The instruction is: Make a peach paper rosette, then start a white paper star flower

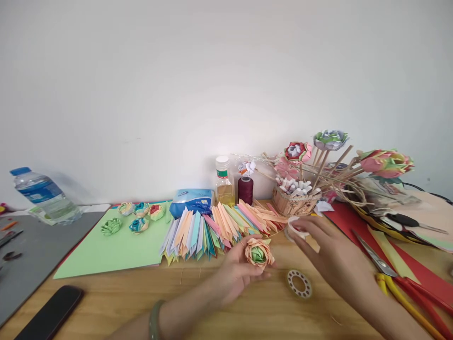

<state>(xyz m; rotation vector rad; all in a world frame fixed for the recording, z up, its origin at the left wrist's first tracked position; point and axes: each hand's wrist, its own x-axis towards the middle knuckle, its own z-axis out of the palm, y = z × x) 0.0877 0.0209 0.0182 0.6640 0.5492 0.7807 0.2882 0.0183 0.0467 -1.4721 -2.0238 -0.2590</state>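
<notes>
My left hand (242,270) is closed round a folded paper flower (259,253), peach outside with a green centre facing up. To its right, my right hand (327,250) has its thumb and fingers at a white ring that looks like a tape roll (293,228), apparently pinching its edge. A flat pale ring with dark dots around it (299,284) lies on the wooden table between my hands. Just behind the flower fan out several folded paper strips (219,226) in peach, pink, green, blue and lilac.
Finished paper rosettes (111,227) lie on green sheets (95,257) at left. Behind stand a tissue pack (192,202), a bottle (224,184), a thread spool (245,190) and a basket (297,202). Scissors (378,259) lie at right. A phone (51,314) and a water bottle (47,196) are left.
</notes>
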